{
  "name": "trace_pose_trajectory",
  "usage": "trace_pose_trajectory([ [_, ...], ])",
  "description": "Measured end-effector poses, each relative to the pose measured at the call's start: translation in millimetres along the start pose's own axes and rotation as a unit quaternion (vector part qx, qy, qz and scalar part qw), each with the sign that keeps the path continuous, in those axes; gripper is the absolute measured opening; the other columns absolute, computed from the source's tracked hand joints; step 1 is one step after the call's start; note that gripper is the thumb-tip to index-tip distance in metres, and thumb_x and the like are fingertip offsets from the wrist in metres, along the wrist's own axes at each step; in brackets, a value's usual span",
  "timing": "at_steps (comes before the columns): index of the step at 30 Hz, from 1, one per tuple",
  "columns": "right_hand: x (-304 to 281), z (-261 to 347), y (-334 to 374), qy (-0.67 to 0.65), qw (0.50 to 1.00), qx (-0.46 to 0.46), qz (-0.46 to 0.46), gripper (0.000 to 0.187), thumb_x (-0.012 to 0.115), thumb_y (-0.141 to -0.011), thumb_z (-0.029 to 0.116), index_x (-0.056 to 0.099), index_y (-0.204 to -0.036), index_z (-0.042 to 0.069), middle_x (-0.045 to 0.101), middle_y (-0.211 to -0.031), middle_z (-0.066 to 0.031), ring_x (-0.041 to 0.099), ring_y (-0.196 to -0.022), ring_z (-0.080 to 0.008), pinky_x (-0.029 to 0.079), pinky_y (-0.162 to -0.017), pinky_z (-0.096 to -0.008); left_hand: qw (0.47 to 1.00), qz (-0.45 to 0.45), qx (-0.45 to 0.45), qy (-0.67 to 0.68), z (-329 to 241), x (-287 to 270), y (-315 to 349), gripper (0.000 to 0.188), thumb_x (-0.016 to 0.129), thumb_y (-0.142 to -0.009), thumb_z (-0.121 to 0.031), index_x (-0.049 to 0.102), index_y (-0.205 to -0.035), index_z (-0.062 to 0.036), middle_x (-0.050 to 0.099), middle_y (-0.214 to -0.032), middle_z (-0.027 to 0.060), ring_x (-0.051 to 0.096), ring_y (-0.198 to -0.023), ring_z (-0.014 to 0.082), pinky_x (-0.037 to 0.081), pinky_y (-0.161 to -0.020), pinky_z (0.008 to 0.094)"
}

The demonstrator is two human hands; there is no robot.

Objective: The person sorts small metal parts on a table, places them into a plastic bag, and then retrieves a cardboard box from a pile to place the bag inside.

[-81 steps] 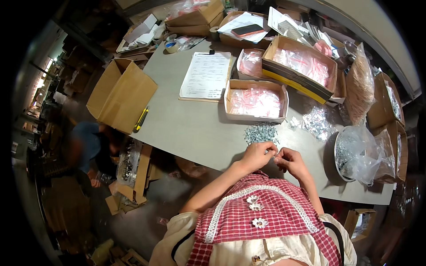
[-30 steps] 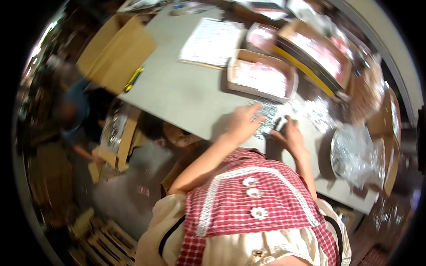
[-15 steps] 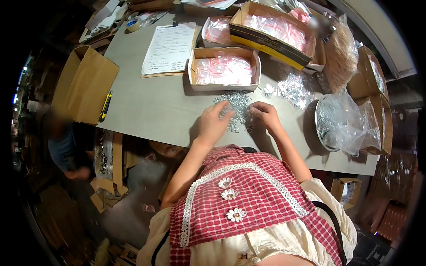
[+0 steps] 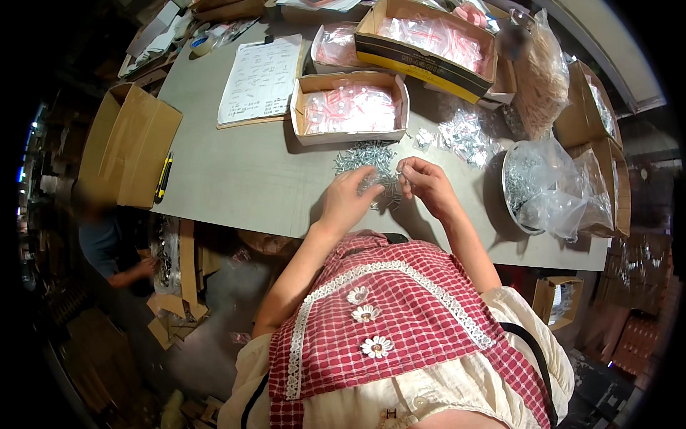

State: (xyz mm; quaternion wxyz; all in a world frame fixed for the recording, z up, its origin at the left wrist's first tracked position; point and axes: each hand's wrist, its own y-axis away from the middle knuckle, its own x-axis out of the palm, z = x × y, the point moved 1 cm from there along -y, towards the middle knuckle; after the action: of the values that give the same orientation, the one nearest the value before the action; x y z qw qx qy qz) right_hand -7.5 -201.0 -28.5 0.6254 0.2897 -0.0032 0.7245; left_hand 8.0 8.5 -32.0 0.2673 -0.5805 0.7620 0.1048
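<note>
At one o'clock from the nearer left hand (image 4: 346,203) sprawls the screw pile (image 4: 366,156), though what it or the bent-fingered right hand (image 4: 431,186) grasps, I can't tell.

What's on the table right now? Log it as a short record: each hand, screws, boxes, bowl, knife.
Left hand: curved over the near part of the pile; any hold unclear
Right hand: fingertips together at the pile's right; anything between them too small to tell
Screws: loose pile on the table
White box: just beyond the screws, holding small clear bags
Bowl: right side, plastic bag hanging over its rim
Yellow knife: left edge, beside a cardboard box
</note>
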Motion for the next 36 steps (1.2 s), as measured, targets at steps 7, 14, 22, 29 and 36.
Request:
trace_pose_trajectory([
  [7,9.2,5.0,-0.5,-0.014,1.0,0.0,0.024,0.018,0.06,-0.097,0.019,0.061,-0.105,0.003,0.061,-0.082,-0.0006,0.055,-0.065,-0.0081,0.046,-0.059,-0.0223,1.0,0.006,0.016,0.014,2.0,1.2,0.6,0.04,0.078,-0.079,-0.017,0.066,-0.114,-0.0031,0.071,-0.102,0.0138,0.069,-0.091,0.0248,0.054,-0.079,0.0342],
  [14,23.0,9.7,1.2,0.073,0.995,-0.054,0.036,0.017,0.062,-0.095,0.014,0.064,-0.104,0.0,0.063,-0.084,-0.0012,0.056,-0.066,-0.0076,0.046,-0.059,-0.0227,0.996,0.006,0.041,0.085,-6.3,0.6,-0.2,0.042,0.078,-0.079,-0.015,0.065,-0.117,-0.0022,0.071,-0.103,0.013,0.069,-0.095,0.0216,0.054,-0.083,0.0331],
  [22,27.6,15.3,3.0,0.138,0.988,-0.069,0.032,0.021,0.064,-0.093,0.012,0.068,-0.109,-0.001,0.066,-0.088,-0.0013,0.056,-0.069,-0.0069,0.046,-0.063,-0.0213,0.994,0.017,0.04,0.1,-11.0,-4.7,-0.7,0.043,0.078,-0.078,-0.015,0.064,-0.117,-0.0015,0.071,-0.104,0.0144,0.069,-0.096,0.0238,0.054,-0.083,0.0339],
  [29,32.8,19.8,4.6,0.122,0.989,-0.073,0.037,0.022,0.067,-0.091,0.012,0.067,-0.11,-0.001,0.067,-0.089,-0.0022,0.055,-0.065,-0.0067,0.043,-0.056,-0.0215,0.996,0.013,0.056,0.063,-7.1,-2.9,1.0,0.046,0.079,-0.076,-0.017,0.064,-0.115,0.0006,0.07,-0.103,0.0164,0.069,-0.094,0.0273,0.054,-0.082,0.0354],
  [36,28.1,14.4,-1.0,0.131,0.986,-0.101,-0.021,0.017,0.067,-0.09,0.012,0.066,-0.103,0.001,0.064,-0.082,-0.0001,0.053,-0.063,-0.0059,0.042,-0.054,-0.0216,0.994,-0.001,0.083,0.068,-8.5,-3.9,-1.4,0.043,0.079,-0.077,-0.018,0.066,-0.115,-0.0027,0.07,-0.104,0.016,0.069,-0.094,0.0265,0.054,-0.082,0.0348],
])
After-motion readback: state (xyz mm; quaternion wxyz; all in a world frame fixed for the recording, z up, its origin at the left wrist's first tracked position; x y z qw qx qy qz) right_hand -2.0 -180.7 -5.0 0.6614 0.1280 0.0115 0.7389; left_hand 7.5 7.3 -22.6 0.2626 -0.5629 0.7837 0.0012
